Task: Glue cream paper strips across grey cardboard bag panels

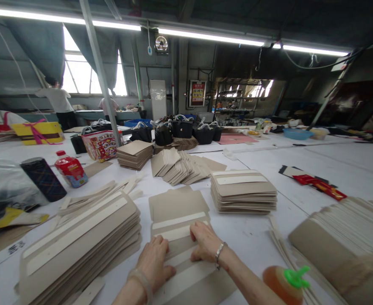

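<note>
A flat grey-beige cardboard panel (180,203) with pale strips across it lies in front of me. My left hand (153,258) rests on its left part, fingers bent and thumb spread away from them. Fingertips of my right hand (205,241) touch a pale strip (177,233) on the same panel, with the thumb apart lower down. Neither hand is seen gripping anything. To the left stands a tall stack of strip-topped cardboard panels (78,237). A smaller stack of similar panels (243,190) sits beyond my right hand.
A glue bottle with a green nozzle (285,281) stands by my right forearm. Fanned cardboard pieces (342,245) lie far right. A red drink bottle (71,169) and a dark cylinder (43,178) stand left. Black bags (182,128) line the back; other people work beyond.
</note>
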`<state>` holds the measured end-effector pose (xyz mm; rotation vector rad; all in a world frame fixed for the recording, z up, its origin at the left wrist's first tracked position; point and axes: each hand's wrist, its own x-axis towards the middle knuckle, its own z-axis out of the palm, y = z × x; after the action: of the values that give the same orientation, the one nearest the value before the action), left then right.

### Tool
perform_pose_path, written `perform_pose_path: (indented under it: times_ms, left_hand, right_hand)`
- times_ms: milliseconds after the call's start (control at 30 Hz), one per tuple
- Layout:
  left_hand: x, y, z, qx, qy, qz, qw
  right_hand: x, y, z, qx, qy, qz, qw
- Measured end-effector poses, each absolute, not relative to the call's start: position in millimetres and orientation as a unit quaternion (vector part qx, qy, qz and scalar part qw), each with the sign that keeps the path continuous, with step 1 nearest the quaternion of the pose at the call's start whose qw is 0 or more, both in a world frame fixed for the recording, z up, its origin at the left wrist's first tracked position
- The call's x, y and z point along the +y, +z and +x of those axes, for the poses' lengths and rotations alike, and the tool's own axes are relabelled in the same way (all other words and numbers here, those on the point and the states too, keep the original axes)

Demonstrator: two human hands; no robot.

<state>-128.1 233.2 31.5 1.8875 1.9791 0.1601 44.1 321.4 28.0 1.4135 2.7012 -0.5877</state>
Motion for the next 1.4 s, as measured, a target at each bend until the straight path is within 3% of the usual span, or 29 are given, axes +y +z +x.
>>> perform_pose_path:
  times_ms: [300, 500, 700, 967, 1267, 1400]
  left_hand:
    - [230.5, 26.5, -132.1, 0.714, 0.056, 0.657, 0.236]
    - [275.5, 47.2, -145.6, 0.709, 0.064, 0.679, 0.179]
    - [312.1, 42.4, -148.0, 0.712, 0.026, 0.686, 0.144]
    - [324.1, 39.6, -146.8, 0.717, 0.013, 0.681, 0.151]
    - [233.8, 87.4, -120.8, 0.683, 0.119, 0.706, 0.142]
    - [186.1, 88.5, -119.7, 0.687, 0.193, 0.676, 0.184]
  right_hand:
    - [303.5, 50.0, 47.9, 0.88, -0.176, 0.439, 0.035]
    - [346.5, 68.6, 30.4, 0.886, -0.146, 0.438, 0.034]
    - [386.0, 52.2, 12.4, 0.892, -0.128, 0.428, 0.064]
    - [398.4, 39.5, 11.7, 0.893, -0.152, 0.421, 0.043]
    - [301.0, 92.7, 51.9, 0.911, -0.114, 0.393, -0.052]
    - [265.6, 93.6, 82.9, 0.905, -0.117, 0.401, -0.081]
